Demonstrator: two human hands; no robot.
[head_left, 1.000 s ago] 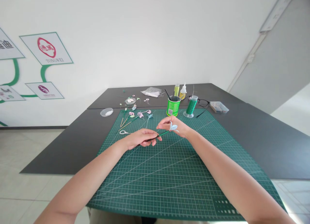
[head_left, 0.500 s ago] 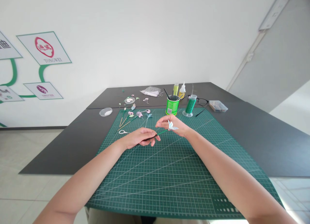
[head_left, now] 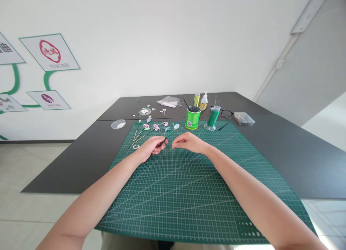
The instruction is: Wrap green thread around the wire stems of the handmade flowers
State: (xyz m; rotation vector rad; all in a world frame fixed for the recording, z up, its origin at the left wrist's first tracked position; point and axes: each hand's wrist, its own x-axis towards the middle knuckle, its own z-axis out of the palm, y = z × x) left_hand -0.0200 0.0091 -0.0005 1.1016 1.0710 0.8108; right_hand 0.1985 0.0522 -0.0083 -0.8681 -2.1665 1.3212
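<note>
Green cutting mat (head_left: 205, 192) on a dark table (head_left: 67, 159), white wall (head_left: 173, 44) behind. Your left hand (head_left: 151, 148) is wrapped around the dark lower part of a green stem (head_left: 170, 133); its pale-blue flower (head_left: 176, 126) sits ahead and right of that hand. Your right hand (head_left: 189, 142) has its fingertips drawn together beside the stem — can't tell if they pinch anything. Should handle light: stem probably stiffish, petals easily crushed, so hold low on the stem. Beyond your right hand: one green can (head_left: 193, 119), one green spool (head_left: 213, 117), one white-tipped bottle (head_left: 204, 99), one pair of glasses (head_left: 226, 114), one clear box (head_left: 244, 118). Beyond your left: two clear dishes (head_left: 114, 125), one plastic bag (head_left: 169, 101), several small flowers (head_left: 156, 127) — too bunched to count.
</note>
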